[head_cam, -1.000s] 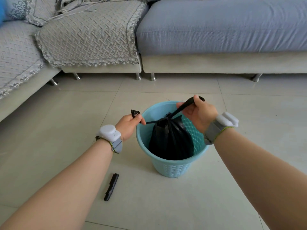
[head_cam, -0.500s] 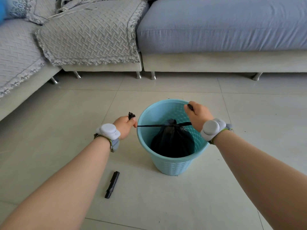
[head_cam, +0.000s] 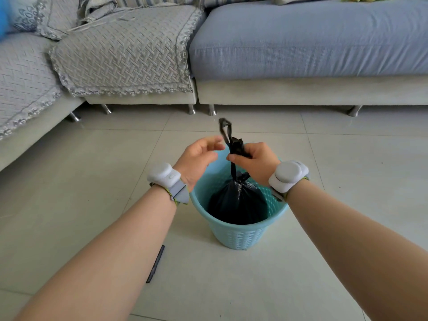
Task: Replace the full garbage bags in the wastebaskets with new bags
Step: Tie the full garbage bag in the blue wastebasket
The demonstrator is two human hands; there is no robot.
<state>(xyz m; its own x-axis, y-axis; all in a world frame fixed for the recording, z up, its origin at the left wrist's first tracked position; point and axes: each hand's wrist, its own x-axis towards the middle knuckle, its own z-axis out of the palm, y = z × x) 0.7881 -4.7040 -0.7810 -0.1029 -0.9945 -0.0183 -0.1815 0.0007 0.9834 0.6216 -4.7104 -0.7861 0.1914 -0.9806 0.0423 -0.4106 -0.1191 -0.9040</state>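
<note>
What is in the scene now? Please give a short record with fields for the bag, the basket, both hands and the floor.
bag: black, neck gathered shut, sitting inside the basket
basket: light blue, upright on the floor
ties: rise above the basket, looped at the top
right hand: grips the ties above the bag
left hand: fingers relaxed beside the ties, holding nothing
black item: thin, lying on the floor left of the basket
sofa: behind the basket
</note>
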